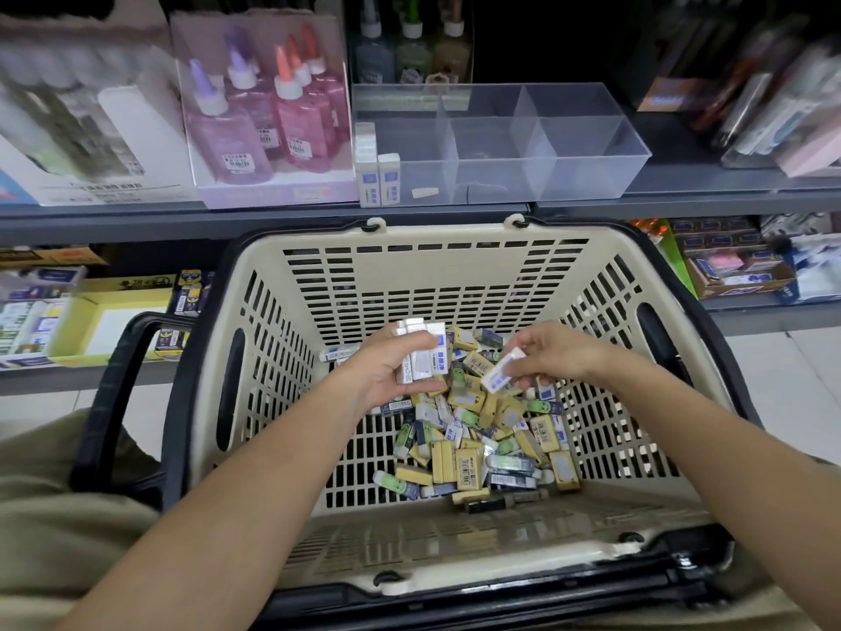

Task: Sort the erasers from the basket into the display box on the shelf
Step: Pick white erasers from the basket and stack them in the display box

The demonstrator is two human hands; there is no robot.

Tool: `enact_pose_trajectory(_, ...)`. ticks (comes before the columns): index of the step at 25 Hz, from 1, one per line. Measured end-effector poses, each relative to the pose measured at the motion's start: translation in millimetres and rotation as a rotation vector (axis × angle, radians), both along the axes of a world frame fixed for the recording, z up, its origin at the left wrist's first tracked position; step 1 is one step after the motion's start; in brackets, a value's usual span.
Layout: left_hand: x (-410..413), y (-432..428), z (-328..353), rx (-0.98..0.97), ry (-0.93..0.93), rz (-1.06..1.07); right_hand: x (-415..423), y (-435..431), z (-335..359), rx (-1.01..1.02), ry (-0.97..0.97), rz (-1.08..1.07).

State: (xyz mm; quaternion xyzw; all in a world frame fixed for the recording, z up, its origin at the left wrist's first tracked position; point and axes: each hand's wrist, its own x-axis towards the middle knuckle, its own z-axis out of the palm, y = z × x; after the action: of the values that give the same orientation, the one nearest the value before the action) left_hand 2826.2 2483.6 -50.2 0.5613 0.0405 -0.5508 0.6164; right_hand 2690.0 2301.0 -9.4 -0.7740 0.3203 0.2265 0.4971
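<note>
White erasers [421, 355] gripped in left hand [387, 375], right hand [553, 352] pinching single eraser [500, 373], above beige basket [432, 284].

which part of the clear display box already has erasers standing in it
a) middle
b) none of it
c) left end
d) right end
c: the white erasers stand at the left end of the display box; its other sections show none.

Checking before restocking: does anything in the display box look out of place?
A white scrap lies askew at the front of the left compartment of the display box, beside the upright white erasers; loose or stuck on, unclear.
</note>
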Motion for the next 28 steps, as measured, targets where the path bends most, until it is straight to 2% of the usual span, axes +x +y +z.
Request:
enact_pose_trajectory(2,-3.8,-0.5,0.1,0.007,0.019,-0.046,0.6,10.9,11.9,0.14,-0.121,0.049)
enact_pose_trajectory(4,-9.2,-2.0,1.7,-0.038,0.061,-0.134,6.1,26.3,11.7,0.196,-0.212,0.063)
enact_pose_trajectory(9,-19.5,-3.9,6.6,-0.068,0.108,-0.25,15.5,42.7,3.0,0.02,-0.342,0.014)
enact_pose_trajectory(12,-16.5,-3.5,7.4,-0.063,0.104,-0.202,9.0,28.6,6.6,0.237,-0.372,-0.142)
enact_pose_trajectory(13,-14.4,-2.9,6.9,-0.041,0.087,-0.179,6.6,22.0,4.1,0.241,-0.344,-0.203)
enact_pose_trajectory(14,-12.7,-2.2,5.7,-0.014,0.066,-0.16,3.4,14.4,1.5,0.145,-0.252,-0.203)
enact_pose_trajectory(16,-9.9,-1.5,3.1,0.032,0.027,-0.151,-7.9,0.4,-12.8,-0.243,0.162,0.098)
enact_pose_trajectory(17,-9.3,-1.2,2.4,0.045,0.018,-0.155,-14.8,-1.4,-23.7,-0.34,0.382,0.273)
enact_pose_trajectory(18,-9.0,-0.8,2.3,0.049,0.016,-0.157,-21.0,0.6,-33.8,-0.339,0.541,0.375)
enact_pose_trajectory(19,-8.7,-0.8,2.2,0.051,0.019,-0.159,-25.3,2.8,-44.5,-0.286,0.62,0.429)
enact_pose_trajectory(21,-7.6,-0.9,1.6,0.057,0.017,-0.162,-24.7,4.4,-53.9,-0.27,0.568,0.476)
enact_pose_trajectory(24,-6.9,-0.7,1.5,0.058,0.014,-0.176,-16.9,-6.6,-61.6,-0.285,0.365,0.24)
enact_pose_trajectory(26,-7.1,-0.3,1.7,0.056,0.021,-0.184,-14.5,-4.1,-66.7,-0.346,0.345,0.189)
enact_pose_trajectory(28,-6.8,0.0,1.4,0.06,0.022,-0.177,-14.4,7.6,-78.6,-0.461,0.373,0.246)
